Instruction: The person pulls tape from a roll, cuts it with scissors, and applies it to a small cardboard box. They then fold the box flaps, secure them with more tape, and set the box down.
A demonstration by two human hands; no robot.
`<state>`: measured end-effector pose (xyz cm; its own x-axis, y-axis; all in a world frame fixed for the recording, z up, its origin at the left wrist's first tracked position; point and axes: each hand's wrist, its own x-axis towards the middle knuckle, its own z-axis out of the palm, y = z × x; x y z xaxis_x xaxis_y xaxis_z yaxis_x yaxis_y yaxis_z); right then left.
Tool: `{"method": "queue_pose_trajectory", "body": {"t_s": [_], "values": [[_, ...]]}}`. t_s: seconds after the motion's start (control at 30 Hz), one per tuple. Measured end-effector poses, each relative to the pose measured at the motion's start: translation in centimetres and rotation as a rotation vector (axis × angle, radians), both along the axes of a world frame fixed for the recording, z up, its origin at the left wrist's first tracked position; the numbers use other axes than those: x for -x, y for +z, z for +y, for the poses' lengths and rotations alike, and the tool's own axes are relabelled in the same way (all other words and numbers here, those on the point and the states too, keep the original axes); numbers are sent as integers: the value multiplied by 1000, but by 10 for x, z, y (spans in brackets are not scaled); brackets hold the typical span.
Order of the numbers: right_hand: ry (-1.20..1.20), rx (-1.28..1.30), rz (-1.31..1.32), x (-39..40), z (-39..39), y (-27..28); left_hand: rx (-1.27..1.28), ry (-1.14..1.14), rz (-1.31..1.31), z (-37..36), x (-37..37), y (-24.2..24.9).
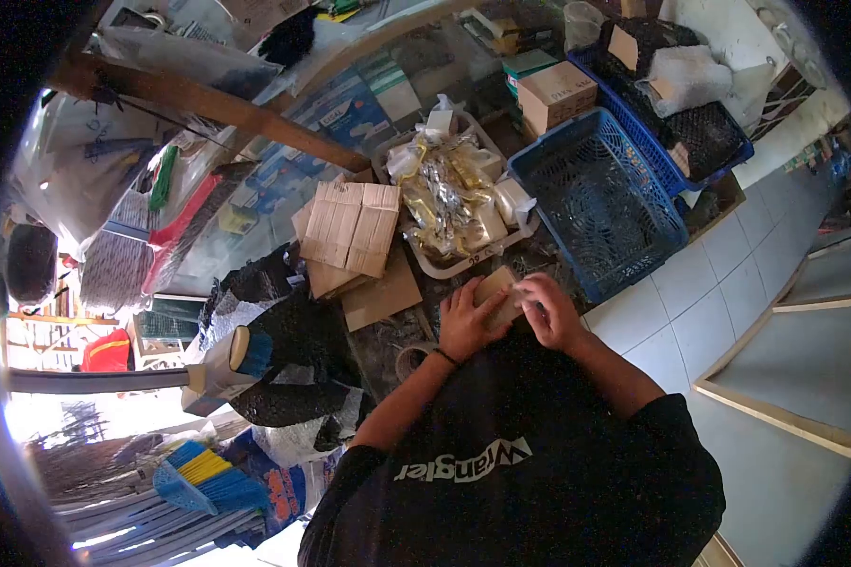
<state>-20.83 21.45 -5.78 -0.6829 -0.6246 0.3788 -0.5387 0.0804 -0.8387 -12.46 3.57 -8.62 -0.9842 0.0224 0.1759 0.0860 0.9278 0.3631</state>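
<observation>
A small brown cardboard box (494,283) is held close to my body at the counter's edge. My left hand (467,319), with a dark band at the wrist, wraps round the box's near left side. At its right end, the bent fingers of my right hand (552,314) pinch the edge; their tips are partly hidden. A roll of tape (412,359) lies beside my left wrist. Just beyond the box stands a white tray (444,268) full of clear plastic bags with gold and silver metal parts and small boxes.
Flattened cardboard pieces (350,227) are stacked left of the tray. To the right sits a blue plastic basket (591,128), with a second blue basket (676,184) holding bubble-wrapped things behind it. A cardboard box (558,94) stands at the back. Black bubble wrap (303,340) bunches at left.
</observation>
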Motion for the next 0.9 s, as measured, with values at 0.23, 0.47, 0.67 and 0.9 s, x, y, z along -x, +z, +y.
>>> {"method": "queue_pose_trajectory", "body": {"t_s": [0.23, 0.47, 0.67, 0.9], "values": [[-22, 212, -172, 3, -16, -1, 2, 13, -49, 2, -3, 6], [-84, 199, -287, 8, -14, -14, -29, -6, -98, 1, -3, 11], [-134, 341, -228, 20, -22, -16, 8, -12, -135, 3, -2, 17], [-45, 239, -326, -2, -6, -28, 13, -29, -164, 2, 0, 11]]}}
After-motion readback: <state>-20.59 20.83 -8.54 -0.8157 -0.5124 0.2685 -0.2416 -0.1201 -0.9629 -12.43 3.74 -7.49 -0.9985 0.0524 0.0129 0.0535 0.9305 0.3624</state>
